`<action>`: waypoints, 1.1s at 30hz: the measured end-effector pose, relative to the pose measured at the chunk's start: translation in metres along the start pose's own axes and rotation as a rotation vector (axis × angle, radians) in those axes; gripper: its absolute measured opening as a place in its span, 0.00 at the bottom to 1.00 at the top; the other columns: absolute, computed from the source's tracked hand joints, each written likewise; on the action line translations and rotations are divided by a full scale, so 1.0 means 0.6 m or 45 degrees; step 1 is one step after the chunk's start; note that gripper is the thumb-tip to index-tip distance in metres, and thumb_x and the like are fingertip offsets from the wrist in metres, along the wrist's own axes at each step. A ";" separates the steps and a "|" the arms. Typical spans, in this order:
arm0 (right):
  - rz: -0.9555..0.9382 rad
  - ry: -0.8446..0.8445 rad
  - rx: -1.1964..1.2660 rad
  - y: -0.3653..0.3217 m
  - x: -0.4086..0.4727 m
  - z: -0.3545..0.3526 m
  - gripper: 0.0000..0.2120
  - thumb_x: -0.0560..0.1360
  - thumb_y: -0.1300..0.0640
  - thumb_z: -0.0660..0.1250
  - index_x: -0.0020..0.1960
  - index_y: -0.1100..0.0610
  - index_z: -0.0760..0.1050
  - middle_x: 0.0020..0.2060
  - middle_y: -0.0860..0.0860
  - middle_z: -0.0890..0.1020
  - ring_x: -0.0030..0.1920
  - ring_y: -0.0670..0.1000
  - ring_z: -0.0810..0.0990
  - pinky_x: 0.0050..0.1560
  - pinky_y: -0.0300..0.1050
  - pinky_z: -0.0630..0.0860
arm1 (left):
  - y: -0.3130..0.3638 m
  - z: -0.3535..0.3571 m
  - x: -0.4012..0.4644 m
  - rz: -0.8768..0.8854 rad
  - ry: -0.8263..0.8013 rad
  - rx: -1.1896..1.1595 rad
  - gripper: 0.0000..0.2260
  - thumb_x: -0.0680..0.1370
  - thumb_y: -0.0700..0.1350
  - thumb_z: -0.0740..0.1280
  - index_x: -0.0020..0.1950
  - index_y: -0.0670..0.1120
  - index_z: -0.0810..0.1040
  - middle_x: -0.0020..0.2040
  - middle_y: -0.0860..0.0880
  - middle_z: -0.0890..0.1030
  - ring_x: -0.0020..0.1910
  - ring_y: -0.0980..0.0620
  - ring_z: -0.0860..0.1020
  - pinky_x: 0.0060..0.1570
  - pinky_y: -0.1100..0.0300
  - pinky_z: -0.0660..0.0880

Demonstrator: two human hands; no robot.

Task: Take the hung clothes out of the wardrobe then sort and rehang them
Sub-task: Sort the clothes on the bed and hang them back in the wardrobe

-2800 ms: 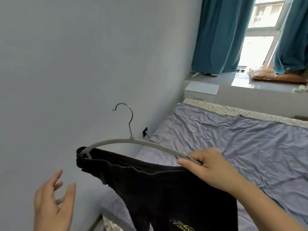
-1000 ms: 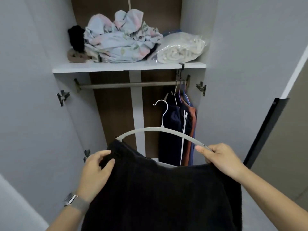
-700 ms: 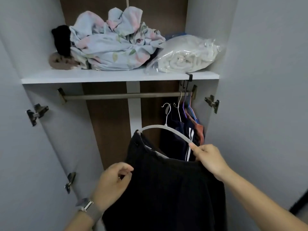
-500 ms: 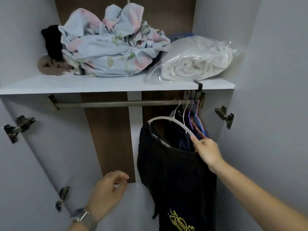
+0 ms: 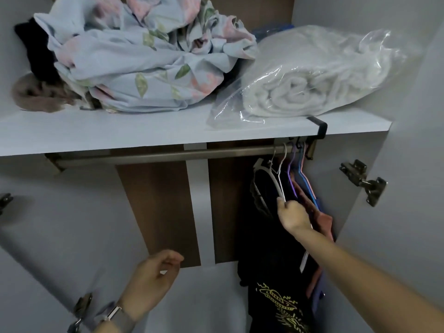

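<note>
A black garment [image 5: 266,248] with a yellow print hangs on a white hanger [image 5: 270,175] whose hook sits on the metal rail [image 5: 156,156] at its right end. My right hand [image 5: 294,215] grips the lower arm of that hanger. Beside it hang several other clothes [image 5: 322,219] on white, purple, blue and pink hangers. My left hand [image 5: 153,282] hovers low in front of the wardrobe, fingers loosely curled, holding nothing.
The shelf [image 5: 168,133] above the rail carries a crumpled floral sheet [image 5: 144,56], a bagged white towel [image 5: 305,82] and dark items at the left. Door hinges [image 5: 365,181] stick out on the right wall. The rail's left and middle stretch carries no hangers.
I turned from the bed to the wardrobe and carried the black garment up to the rail, where its hook now sits. My left hand let go of the cloth and dropped away.
</note>
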State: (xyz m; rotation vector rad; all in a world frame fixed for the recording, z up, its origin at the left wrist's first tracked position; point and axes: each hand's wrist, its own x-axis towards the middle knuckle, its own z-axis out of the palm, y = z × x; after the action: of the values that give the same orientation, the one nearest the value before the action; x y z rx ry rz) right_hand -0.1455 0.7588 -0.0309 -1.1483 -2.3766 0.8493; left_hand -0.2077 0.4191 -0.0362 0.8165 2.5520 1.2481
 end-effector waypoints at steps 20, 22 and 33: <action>0.304 -0.579 -0.013 0.078 -0.188 -0.057 0.13 0.80 0.54 0.59 0.59 0.61 0.74 0.45 0.55 0.79 0.41 0.52 0.77 0.36 0.36 0.73 | 0.075 0.119 0.130 0.411 -0.654 -0.004 0.09 0.77 0.41 0.63 0.51 0.55 0.76 0.47 0.59 0.80 0.48 0.63 0.77 0.44 0.73 0.70; 0.391 -0.483 -0.018 0.117 -0.259 -0.082 0.13 0.79 0.59 0.58 0.58 0.63 0.76 0.46 0.55 0.79 0.44 0.50 0.74 0.36 0.33 0.69 | 0.105 0.171 0.108 0.431 -0.863 -0.073 0.10 0.77 0.41 0.64 0.52 0.57 0.76 0.48 0.59 0.81 0.48 0.65 0.78 0.45 0.75 0.69; 1.333 0.604 0.222 0.277 -0.861 -0.214 0.20 0.75 0.49 0.68 0.65 0.50 0.71 0.56 0.47 0.80 0.46 0.47 0.78 0.46 0.38 0.72 | 0.298 0.405 -0.274 0.997 -1.818 -0.113 0.13 0.76 0.41 0.66 0.51 0.62 0.74 0.45 0.53 0.82 0.43 0.60 0.80 0.44 0.74 0.71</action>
State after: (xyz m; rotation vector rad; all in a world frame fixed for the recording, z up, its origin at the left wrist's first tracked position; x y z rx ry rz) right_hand 0.3321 0.4742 -0.0762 -2.2305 -1.2040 0.8829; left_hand 0.0944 0.5805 -0.0629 1.8417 1.0204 0.4389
